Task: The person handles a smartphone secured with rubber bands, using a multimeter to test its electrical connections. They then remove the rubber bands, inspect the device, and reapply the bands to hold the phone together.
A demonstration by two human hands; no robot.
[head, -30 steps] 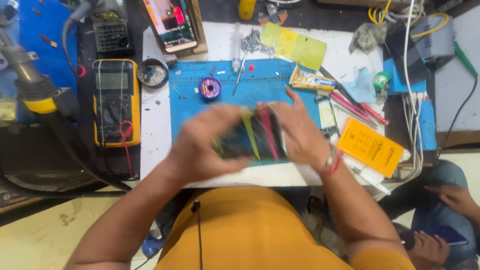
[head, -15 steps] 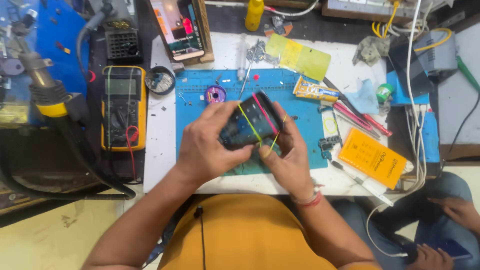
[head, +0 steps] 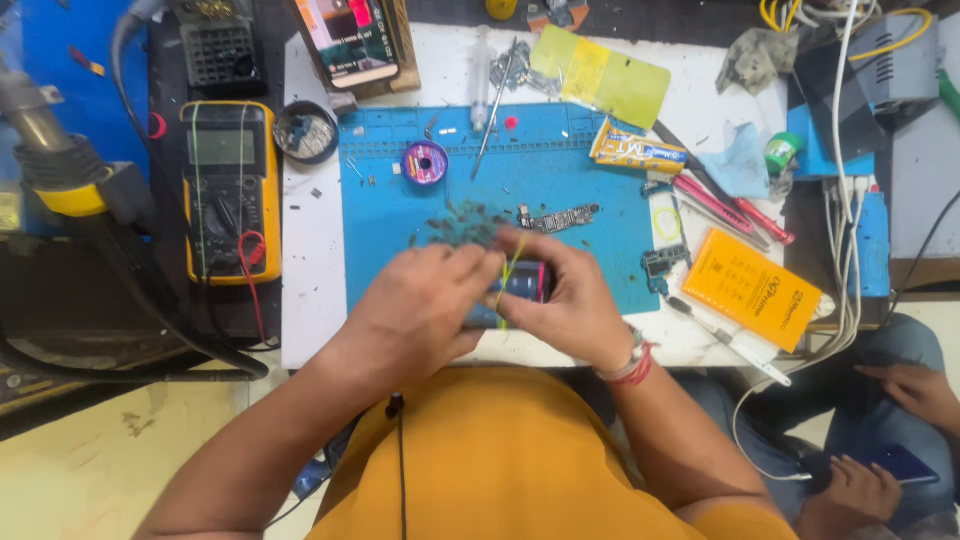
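Head view: a banded phone is gripped by both hands (left, right); bands are best kept flat.

You are looking down on a white counter lit evenly from above, with a blue rubber work mat laid across its middle. To the left of that mat the counter gives way to a dark, cluttered bench surface. Below the bench, toward you, lies a pale yellowish floor, scuffed with dark marks.
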